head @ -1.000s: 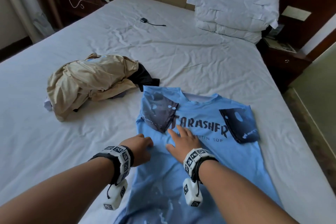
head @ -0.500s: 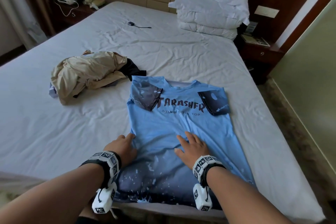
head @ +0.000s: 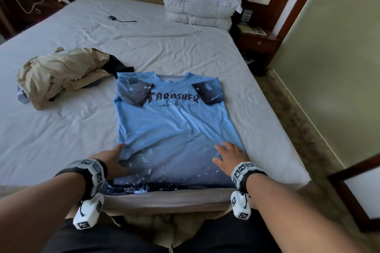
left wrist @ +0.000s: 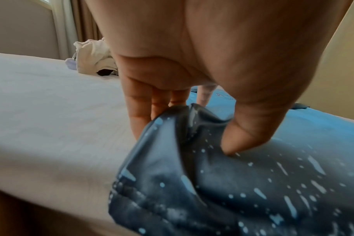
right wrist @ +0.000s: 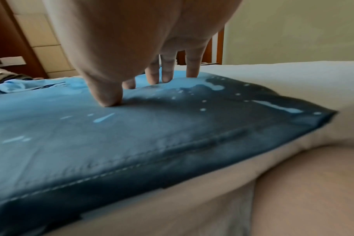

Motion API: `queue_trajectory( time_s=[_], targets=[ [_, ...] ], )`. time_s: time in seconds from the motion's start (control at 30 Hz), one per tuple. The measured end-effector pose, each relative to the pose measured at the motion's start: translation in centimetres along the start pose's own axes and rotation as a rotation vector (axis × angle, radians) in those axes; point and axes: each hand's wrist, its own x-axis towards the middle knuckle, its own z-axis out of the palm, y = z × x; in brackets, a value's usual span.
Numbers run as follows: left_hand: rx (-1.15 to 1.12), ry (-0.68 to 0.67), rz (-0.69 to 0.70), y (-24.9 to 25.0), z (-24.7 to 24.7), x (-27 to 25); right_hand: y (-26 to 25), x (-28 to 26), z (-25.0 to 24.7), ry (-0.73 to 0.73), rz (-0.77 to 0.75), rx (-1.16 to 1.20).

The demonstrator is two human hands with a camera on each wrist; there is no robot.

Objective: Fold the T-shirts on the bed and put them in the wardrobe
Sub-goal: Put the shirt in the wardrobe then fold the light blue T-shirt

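Your blue T-shirt (head: 174,127) lies face up on the bed (head: 67,137), its dark hem at the bed's near edge and its collar pointing toward the stacked pillows (head: 201,0). Both short sleeves are folded inward onto the chest, dark grey against the light blue, each covering an end of the black lettering printed across the front. The cloth fades from light blue at the chest to dark navy at the hem, with pale splashes scattered over the dark band. Soft creases run across the middle of the shirt.

Your left hand (head: 114,161) grasps the shirt's left side edge near the hem: in the left wrist view the thumb (left wrist: 251,127) lies on top and the fingers (left wrist: 139,111) go beneath a raised fold of the dark cloth. Your right hand (head: 229,157) rests released on the shirt near its right edge, fingers straight and spread, and in the right wrist view the fingertips (right wrist: 168,75) and thumb press down on the fabric.

To the left of the shirt's collar, a crumpled heap of beige clothes (head: 59,74) sits on the sheet, with a black garment (head: 115,65) showing at the side nearest the shirt.
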Motion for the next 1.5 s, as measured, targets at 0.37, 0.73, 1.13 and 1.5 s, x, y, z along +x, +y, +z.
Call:
queue_trajectory(
  time_s=[0.37, 0.73, 1.13, 1.5],
  targets=[
    [0.119, -0.159, -0.007, 0.3, 0.7, -2.2, 6.4, -3.2, -1.3, -0.159, 0.449, 0.156],
    [0.102, -0.159, -0.055, -0.8, -0.3, -3.0, 5.3, -4.9, -2.6, -0.366, 0.485, 0.043],
    [-0.282, -0.2, -0.098, -2.8, -2.0, -4.0, 8.0, -3.5, -4.9, -0.405, 0.474, 0.134],
    [-0.968, -0.086, -0.006, -2.2, -8.3, -5.6, 8.2, -1.3, -9.8, -0.026, 0.462, 0.766]
  ],
)
